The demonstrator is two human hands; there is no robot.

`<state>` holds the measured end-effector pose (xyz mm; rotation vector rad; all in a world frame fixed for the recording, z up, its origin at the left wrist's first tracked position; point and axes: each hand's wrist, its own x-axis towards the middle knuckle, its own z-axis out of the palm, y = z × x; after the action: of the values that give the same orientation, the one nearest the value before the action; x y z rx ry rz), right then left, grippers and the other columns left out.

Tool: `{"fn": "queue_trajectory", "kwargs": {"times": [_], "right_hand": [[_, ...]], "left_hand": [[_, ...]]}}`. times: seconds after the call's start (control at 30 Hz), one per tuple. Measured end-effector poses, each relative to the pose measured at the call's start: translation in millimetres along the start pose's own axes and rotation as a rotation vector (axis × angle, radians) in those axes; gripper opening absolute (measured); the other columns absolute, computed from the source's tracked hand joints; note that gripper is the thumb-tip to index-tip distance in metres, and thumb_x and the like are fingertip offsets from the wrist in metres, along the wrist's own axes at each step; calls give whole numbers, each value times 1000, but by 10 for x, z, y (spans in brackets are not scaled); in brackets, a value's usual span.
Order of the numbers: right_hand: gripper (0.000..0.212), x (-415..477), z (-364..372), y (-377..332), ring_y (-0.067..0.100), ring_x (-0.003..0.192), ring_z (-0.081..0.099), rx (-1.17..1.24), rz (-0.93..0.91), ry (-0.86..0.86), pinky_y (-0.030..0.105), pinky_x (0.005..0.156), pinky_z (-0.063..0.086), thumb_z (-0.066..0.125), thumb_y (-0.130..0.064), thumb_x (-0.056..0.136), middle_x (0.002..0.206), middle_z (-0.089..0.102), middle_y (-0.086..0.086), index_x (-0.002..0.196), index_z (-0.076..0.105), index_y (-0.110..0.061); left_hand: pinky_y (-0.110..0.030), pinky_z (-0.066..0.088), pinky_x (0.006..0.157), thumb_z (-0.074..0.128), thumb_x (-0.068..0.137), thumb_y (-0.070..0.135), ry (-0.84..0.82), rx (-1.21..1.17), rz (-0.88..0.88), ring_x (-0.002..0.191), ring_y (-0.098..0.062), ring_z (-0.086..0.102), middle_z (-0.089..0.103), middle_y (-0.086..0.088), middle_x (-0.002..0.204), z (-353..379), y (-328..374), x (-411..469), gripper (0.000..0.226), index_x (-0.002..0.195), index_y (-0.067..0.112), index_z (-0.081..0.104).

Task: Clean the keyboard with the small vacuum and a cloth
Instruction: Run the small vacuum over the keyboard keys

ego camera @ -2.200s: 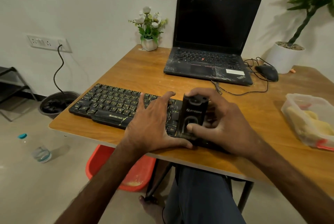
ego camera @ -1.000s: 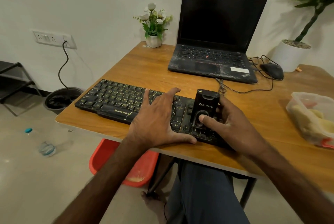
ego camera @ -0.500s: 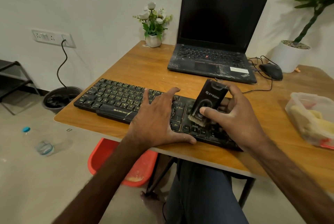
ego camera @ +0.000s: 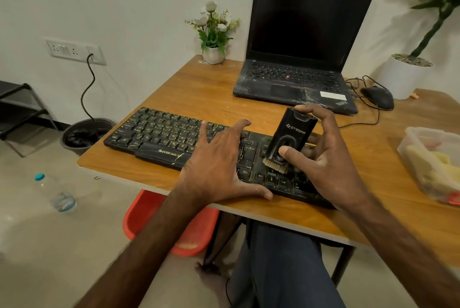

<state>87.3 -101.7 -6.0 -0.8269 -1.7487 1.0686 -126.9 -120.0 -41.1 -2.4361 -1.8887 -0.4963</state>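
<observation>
The small vacuum (ego camera: 290,139) looks light and rigid to me, a smooth black plastic body that could slip if I squeeze it only at the glossy faces. So I take it around the middle and lower half with my right hand (ego camera: 328,161): my thumb (ego camera: 288,152) lies on the front by the oval button, my index finger hooks over the top end, and the other fingers curl behind it. The soft bristles (ego camera: 276,167) at its lower end will bend easily, so I judge that light pressure is enough.

The vacuum is tilted, top leaning away to the right, with the bristles touching the keys on the right part of the keyboard (ego camera: 159,137). The keyboard lies slantwise near the front edge of the table (ego camera: 199,88). It seems stiff but light enough to skid, and its keycaps could pop if I dig in.

My left hand (ego camera: 219,165) is spread flat on the keyboard's middle, fingers straight, thumb along the front edge, pinning it down with nothing grasped. Both forearms reach forward from low in the view, wrists just above the table's front edge.

1 plastic tub (ego camera: 408,156) sits to the right holding something yellow, perhaps the cloth; I cannot tell.
</observation>
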Motion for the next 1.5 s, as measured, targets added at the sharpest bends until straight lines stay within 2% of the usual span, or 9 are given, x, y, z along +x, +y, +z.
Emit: {"fn": "queue_trajectory", "kwargs": {"times": [0.13, 0.27, 0.4, 0.57, 0.73, 0.87, 1.07, 1.2, 1.5], "right_hand": [[64, -54, 69, -58, 10, 100, 68, -192, -97, -126, 27, 66, 60, 75, -8, 82, 113, 56, -25, 130, 43, -34], [62, 67, 49, -66, -6, 97, 63, -454, -166, -112, 18, 67, 59, 75, -17, 84, 111, 55, -28, 133, 41, -37], [63, 91, 2, -67, -2, 95, 65, -361, -122, -39, 24, 64, 60, 77, -13, 82, 111, 57, -26, 131, 43, -35], [64, -223, 42, -108, 4, 100, 65, -373, -205, -142, 18, 69, 57, 78, -19, 81, 116, 56, -26, 128, 43, -43], [64, -199, -39, -84, 2, 101, 64, -382, -206, -68, 14, 69, 55, 77, -16, 82, 117, 54, -25, 130, 41, -39], [64, -215, 72, -94, 2, 100, 64, -388, -218, -175, 17, 71, 57, 75, -23, 84, 118, 56, -20, 131, 39, -47], [64, -72, -128, -9, 0, 94, 66, -440, -184, -15, 17, 64, 58, 75, -17, 84, 110, 57, -22, 130, 39, -43], [63, -223, -96, -38, 3, 102, 63, -424, -225, -127, 16, 67, 57, 75, -20, 84, 118, 55, -21, 130, 41, -45], [65, -208, -107, -20, 3, 100, 64, -435, -256, -128, 16, 68, 57, 75, -19, 84, 117, 55, -23, 129, 40, -48]], "left_hand": [[-65, 3, 121, 35, 51, 106, 49, 16, -11, 144, -17, 37, 42, -3, 153, 42, -17, -8, 137, 153, 22, -4], [-65, 2, 121, 34, 53, 106, 74, 33, -9, 142, -18, 41, 45, -5, 151, 66, -23, -6, 136, 153, 20, 0], [-65, 0, 121, 32, 55, 106, 50, 46, -4, 145, -17, 36, 39, -4, 156, 64, -24, -1, 136, 154, 19, -3], [-64, -3, 121, 32, 55, 106, 26, 23, 9, 145, -13, 36, 39, -1, 157, 79, -42, 14, 137, 154, 19, -3], [-64, -4, 121, 31, 59, 105, 40, 58, 25, 145, -13, 37, 36, 0, 159, 102, -45, 30, 134, 155, 17, 0], [-62, -5, 121, 23, 62, 104, 37, 60, 35, 145, -12, 37, 38, -1, 157, 99, -66, 30, 131, 156, 14, 3], [-64, -1, 121, 31, 62, 104, 44, 60, 38, 146, -13, 35, 37, -3, 158, 89, -43, 14, 131, 155, 16, 0], [-65, -1, 121, 29, 63, 103, 34, 63, 45, 146, -14, 34, 36, -3, 158, 87, -41, 18, 131, 156, 14, 3], [-64, -1, 121, 28, 71, 100, 54, 38, 51, 145, -13, 37, 37, -3, 157, 84, -43, 8, 123, 155, 14, 5]]}}
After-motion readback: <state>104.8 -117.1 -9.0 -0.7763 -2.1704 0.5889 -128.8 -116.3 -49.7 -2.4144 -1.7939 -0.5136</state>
